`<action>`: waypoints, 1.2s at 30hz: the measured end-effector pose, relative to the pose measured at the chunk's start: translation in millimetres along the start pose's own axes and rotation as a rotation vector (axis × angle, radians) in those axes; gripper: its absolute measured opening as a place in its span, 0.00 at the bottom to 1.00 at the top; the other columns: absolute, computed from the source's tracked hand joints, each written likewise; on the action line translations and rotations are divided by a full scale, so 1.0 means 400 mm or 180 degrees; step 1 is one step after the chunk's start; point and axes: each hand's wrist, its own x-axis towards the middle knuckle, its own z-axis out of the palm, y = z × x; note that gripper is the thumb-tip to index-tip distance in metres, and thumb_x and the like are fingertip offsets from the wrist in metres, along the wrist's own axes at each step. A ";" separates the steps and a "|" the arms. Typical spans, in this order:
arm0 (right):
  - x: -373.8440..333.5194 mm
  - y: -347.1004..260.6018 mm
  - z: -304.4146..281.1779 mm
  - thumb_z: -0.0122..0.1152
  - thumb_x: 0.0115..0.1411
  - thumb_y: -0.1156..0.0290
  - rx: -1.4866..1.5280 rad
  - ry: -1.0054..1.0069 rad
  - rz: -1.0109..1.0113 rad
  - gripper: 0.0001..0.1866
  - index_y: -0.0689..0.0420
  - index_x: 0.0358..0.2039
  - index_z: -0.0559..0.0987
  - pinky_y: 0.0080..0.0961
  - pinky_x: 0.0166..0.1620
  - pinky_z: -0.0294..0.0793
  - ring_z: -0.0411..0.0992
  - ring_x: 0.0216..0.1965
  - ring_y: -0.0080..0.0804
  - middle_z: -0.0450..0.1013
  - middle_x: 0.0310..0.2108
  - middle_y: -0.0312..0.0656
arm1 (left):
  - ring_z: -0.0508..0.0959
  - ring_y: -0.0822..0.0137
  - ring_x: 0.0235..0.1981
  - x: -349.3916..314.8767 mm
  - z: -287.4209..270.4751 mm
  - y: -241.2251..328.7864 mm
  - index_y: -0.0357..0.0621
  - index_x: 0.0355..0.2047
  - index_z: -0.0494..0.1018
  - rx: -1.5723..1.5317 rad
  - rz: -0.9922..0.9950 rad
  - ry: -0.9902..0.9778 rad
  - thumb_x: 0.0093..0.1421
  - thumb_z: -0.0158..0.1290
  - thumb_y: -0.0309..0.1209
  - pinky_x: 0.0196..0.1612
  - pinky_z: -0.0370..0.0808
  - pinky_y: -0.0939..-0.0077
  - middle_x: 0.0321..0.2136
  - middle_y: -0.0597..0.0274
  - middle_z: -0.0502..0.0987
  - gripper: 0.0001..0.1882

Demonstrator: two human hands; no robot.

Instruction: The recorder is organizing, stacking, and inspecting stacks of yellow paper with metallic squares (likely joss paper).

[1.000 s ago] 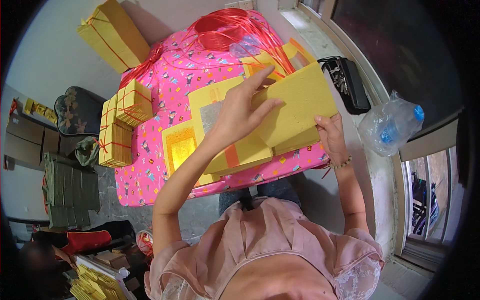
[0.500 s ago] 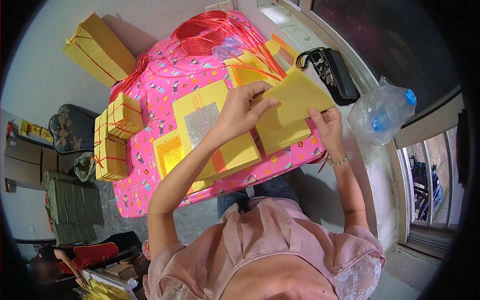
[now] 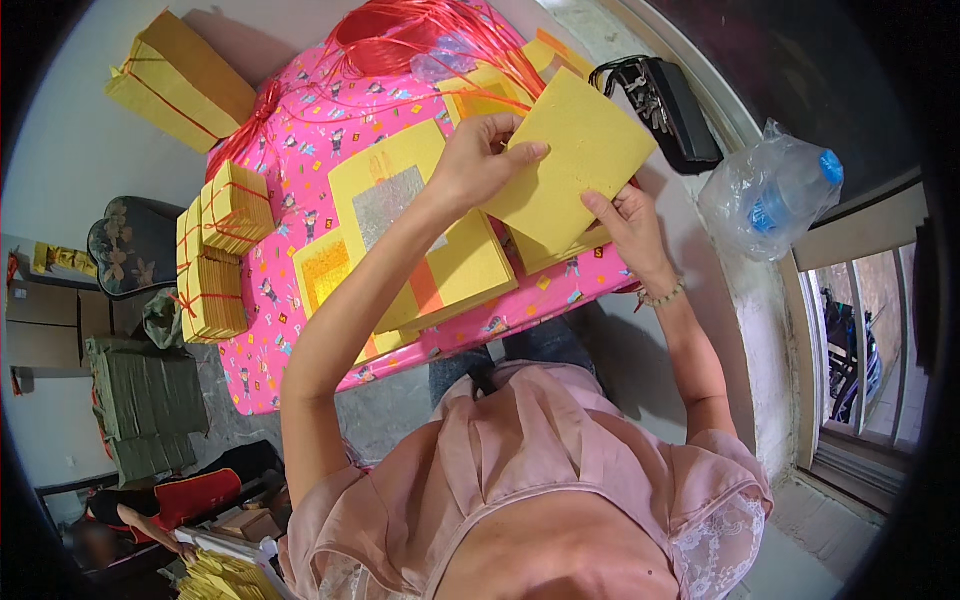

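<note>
Between my two hands is a flat piece of yellow joss paper (image 3: 580,150), plain on the face I see and tilted above the table. My left hand (image 3: 484,160) pinches its left edge with thumb on top. At the lower right edge, my right hand (image 3: 630,222) grips it between thumb and fingers. Part of a yellow stack (image 3: 545,252) shows beneath the held paper. Left of that lies a larger stack (image 3: 465,265) topped by a silver foil square (image 3: 385,205), partly behind my left forearm. A gold-foiled piece (image 3: 318,275) sticks out farther left.
Red-tied yellow bundles (image 3: 235,205) stand at the left of the pink-covered table (image 3: 300,125); a tall bundle (image 3: 195,80) is behind. Red plastic strands (image 3: 385,35) spread across the back. A black pouch with keys (image 3: 680,115) and a bagged bottle (image 3: 770,205) sit right. Another person (image 3: 190,500) works lower left.
The yellow joss paper has turned so that its broad face is toward me. My right hand has shifted slightly up and left along it; the whole view has moved a little.
</note>
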 end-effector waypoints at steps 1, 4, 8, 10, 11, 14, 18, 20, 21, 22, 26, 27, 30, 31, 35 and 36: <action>-0.003 0.000 -0.001 0.58 0.64 0.67 -0.0018 0.0075 -0.0030 0.14 0.64 0.44 0.78 0.16 0.35 0.74 0.74 0.34 0.16 0.78 0.35 0.37 | 0.76 0.79 0.26 0.005 0.003 -0.001 0.34 0.39 0.77 -0.0029 0.0019 -0.0008 0.59 0.57 0.29 0.31 0.73 0.81 0.27 0.65 0.79 0.11; -0.016 -0.002 -0.012 0.58 0.63 0.67 0.0335 -0.0022 0.0383 0.14 0.64 0.44 0.78 0.18 0.35 0.76 0.74 0.34 0.17 0.78 0.35 0.37 | 0.76 0.78 0.26 0.021 0.017 -0.006 0.33 0.40 0.76 -0.0133 -0.0293 -0.0031 0.60 0.56 0.29 0.31 0.73 0.80 0.28 0.64 0.79 0.12; -0.043 0.019 -0.004 0.58 0.63 0.66 0.0343 -0.0359 0.0424 0.14 0.64 0.43 0.78 0.19 0.35 0.77 0.75 0.34 0.19 0.78 0.34 0.38 | 0.77 0.77 0.26 0.047 0.033 -0.021 0.33 0.40 0.76 -0.0040 -0.0308 0.0001 0.60 0.55 0.30 0.31 0.74 0.78 0.28 0.63 0.79 0.12; -0.047 0.036 0.001 0.58 0.64 0.66 0.0071 -0.0350 0.0585 0.15 0.63 0.45 0.77 0.19 0.37 0.78 0.76 0.34 0.21 0.77 0.35 0.38 | 0.77 0.76 0.26 0.059 0.037 -0.032 0.33 0.40 0.76 -0.0017 -0.0316 -0.0013 0.60 0.55 0.30 0.31 0.74 0.78 0.27 0.63 0.79 0.12; -0.049 0.042 -0.002 0.58 0.64 0.66 0.0139 -0.0394 0.0490 0.15 0.63 0.45 0.77 0.19 0.37 0.78 0.76 0.34 0.21 0.77 0.35 0.38 | 0.77 0.76 0.26 0.064 0.039 -0.038 0.33 0.40 0.77 0.0059 -0.0287 -0.0065 0.60 0.55 0.30 0.30 0.74 0.78 0.27 0.63 0.79 0.12; -0.048 0.051 -0.020 0.58 0.63 0.66 0.0349 -0.0492 0.0807 0.16 0.63 0.47 0.75 0.18 0.36 0.78 0.77 0.33 0.22 0.77 0.37 0.39 | 0.76 0.77 0.25 0.083 0.035 -0.049 0.33 0.39 0.77 0.0338 -0.0300 -0.0194 0.60 0.56 0.31 0.30 0.73 0.78 0.26 0.63 0.79 0.13; -0.031 0.048 -0.067 0.58 0.64 0.63 0.1057 0.0236 0.0972 0.17 0.60 0.48 0.74 0.18 0.36 0.77 0.76 0.34 0.22 0.77 0.38 0.39 | 0.73 0.78 0.23 0.083 0.027 -0.053 0.33 0.37 0.77 0.0303 -0.0458 -0.0453 0.59 0.57 0.32 0.28 0.70 0.77 0.23 0.66 0.77 0.13; -0.021 0.047 -0.095 0.56 0.64 0.61 0.1172 0.0583 0.0935 0.15 0.58 0.46 0.74 0.18 0.37 0.77 0.76 0.35 0.22 0.76 0.37 0.37 | 0.72 0.78 0.23 0.079 0.019 -0.051 0.32 0.37 0.77 0.0522 -0.0392 -0.0555 0.59 0.57 0.32 0.28 0.70 0.77 0.23 0.66 0.76 0.13; -0.018 0.048 -0.106 0.56 0.64 0.61 0.1205 0.0510 0.0886 0.15 0.58 0.46 0.74 0.18 0.37 0.77 0.76 0.35 0.22 0.76 0.37 0.37 | 0.72 0.78 0.23 0.078 0.017 -0.052 0.32 0.36 0.77 0.0735 -0.0403 -0.0638 0.58 0.57 0.32 0.28 0.70 0.77 0.23 0.67 0.76 0.13; -0.016 0.049 -0.117 0.56 0.64 0.62 0.1142 0.0498 0.0892 0.14 0.58 0.45 0.74 0.17 0.37 0.77 0.76 0.35 0.21 0.76 0.37 0.37 | 0.72 0.78 0.23 0.082 0.018 -0.053 0.32 0.36 0.77 0.0729 -0.0418 -0.0643 0.58 0.57 0.32 0.28 0.70 0.77 0.23 0.67 0.76 0.13; -0.014 0.072 -0.131 0.56 0.65 0.65 0.0451 0.0572 0.0796 0.12 0.60 0.42 0.73 0.16 0.34 0.77 0.75 0.32 0.20 0.75 0.37 0.38 | 0.74 0.73 0.26 0.127 0.023 -0.079 0.34 0.37 0.77 0.1460 -0.0575 -0.0968 0.56 0.59 0.35 0.32 0.71 0.74 0.23 0.62 0.76 0.15; -0.018 0.081 -0.129 0.56 0.65 0.65 0.0501 0.0485 0.0749 0.12 0.60 0.42 0.73 0.16 0.34 0.77 0.75 0.32 0.20 0.75 0.37 0.38 | 0.76 0.69 0.27 0.143 0.026 -0.091 0.34 0.38 0.77 0.1925 -0.0592 -0.1008 0.54 0.59 0.36 0.33 0.72 0.71 0.24 0.58 0.78 0.17; -0.027 0.118 -0.122 0.54 0.66 0.65 -0.0041 0.0518 0.0894 0.13 0.59 0.45 0.70 0.15 0.34 0.75 0.73 0.31 0.17 0.76 0.35 0.37 | 0.77 0.65 0.30 0.186 0.036 -0.140 0.35 0.39 0.76 0.2422 -0.0457 -0.1240 0.54 0.59 0.39 0.34 0.73 0.69 0.26 0.55 0.78 0.19; -0.026 0.136 -0.119 0.54 0.65 0.66 -0.0279 0.0482 0.0912 0.13 0.61 0.44 0.69 0.15 0.31 0.75 0.74 0.29 0.19 0.75 0.34 0.39 | 0.77 0.65 0.30 0.199 0.040 -0.157 0.35 0.39 0.76 0.2401 -0.0458 -0.1240 0.54 0.59 0.39 0.34 0.73 0.69 0.26 0.55 0.78 0.19; -0.020 0.204 -0.129 0.55 0.64 0.67 -0.0923 0.0390 0.1028 0.13 0.62 0.43 0.67 0.18 0.26 0.75 0.74 0.25 0.21 0.75 0.30 0.41 | 0.79 0.56 0.36 0.247 0.068 -0.224 0.37 0.40 0.77 0.3074 -0.0625 -0.1838 0.49 0.57 0.41 0.39 0.74 0.63 0.33 0.50 0.79 0.23; -0.019 0.221 -0.131 0.55 0.64 0.67 -0.0904 0.0367 0.1036 0.13 0.62 0.43 0.67 0.18 0.26 0.75 0.74 0.25 0.21 0.75 0.30 0.41 | 0.79 0.54 0.38 0.256 0.078 -0.241 0.37 0.40 0.78 0.3390 -0.0787 -0.2079 0.48 0.56 0.42 0.41 0.74 0.62 0.34 0.49 0.79 0.24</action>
